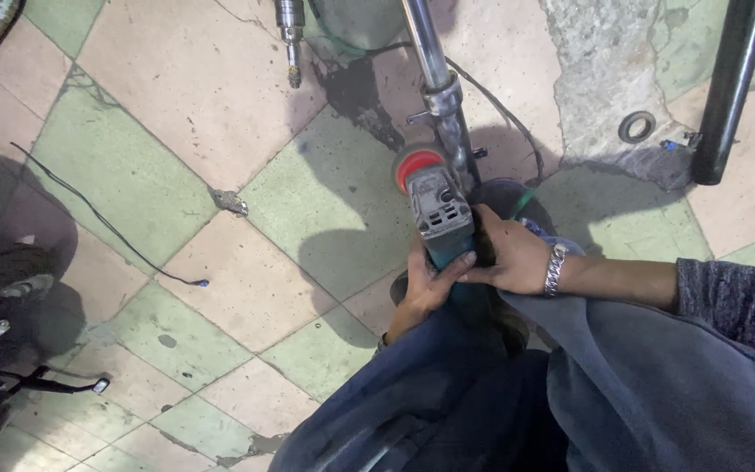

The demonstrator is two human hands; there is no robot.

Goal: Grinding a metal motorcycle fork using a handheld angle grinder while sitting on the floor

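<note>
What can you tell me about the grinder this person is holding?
The grinder is a handheld power tool with a teal body, a grey vented head and a red disc at its front. It points away from the person, disc against a shiny metal tube standing over the tiled floor. The left hand grips its body from below; the right hand steadies it beside.

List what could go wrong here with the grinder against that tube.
The grinder has its red disc at the metal tube, which seems unclamped; it could slip or kick. Both bare hands, left and right, grip close behind the disc, so sparks may reach them. The cable on the floor could snag.
</note>
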